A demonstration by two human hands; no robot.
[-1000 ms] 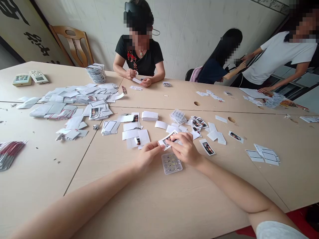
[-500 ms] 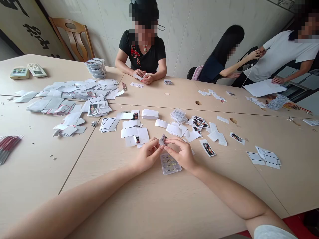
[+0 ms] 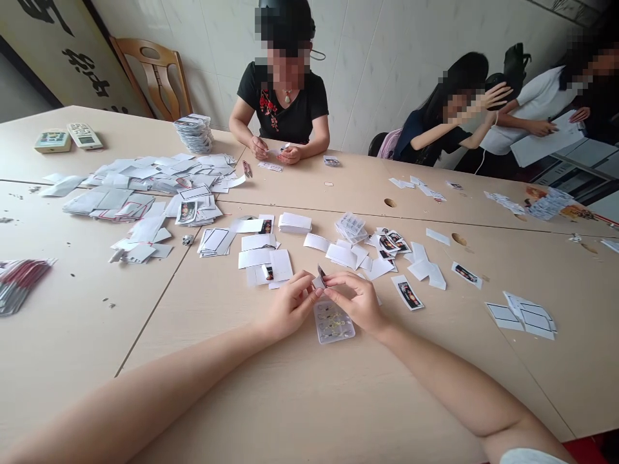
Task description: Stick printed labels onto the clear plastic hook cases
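Observation:
Between both hands is a small printed card (image 3: pixel 320 278), dark on one side and pale on the other, standing up as if folded or bent. My left hand (image 3: pixel 293 306) pinches its left side, and my right hand (image 3: pixel 356 298) grips it from the right. Just below the fingers, a clear compartment box (image 3: pixel 334 323) with small gold and dark pieces lies on the table. White cards (image 3: pixel 265 258) are spread beyond my left hand. To the right of my right hand lies a printed strip (image 3: pixel 407 292).
Paper heaps (image 3: pixel 159 175) and a card stack (image 3: pixel 193 134) cover the left side of the table (image 3: pixel 309 399). Calculators (image 3: pixel 84 136) stand at the far left. A person in black (image 3: pixel 285 103) works opposite; two more people are at the right.
The card in my hands now stands more upright and looks bent. The view has shifted slightly. At the right, one person has raised their hands and the other has lifted a white sheet.

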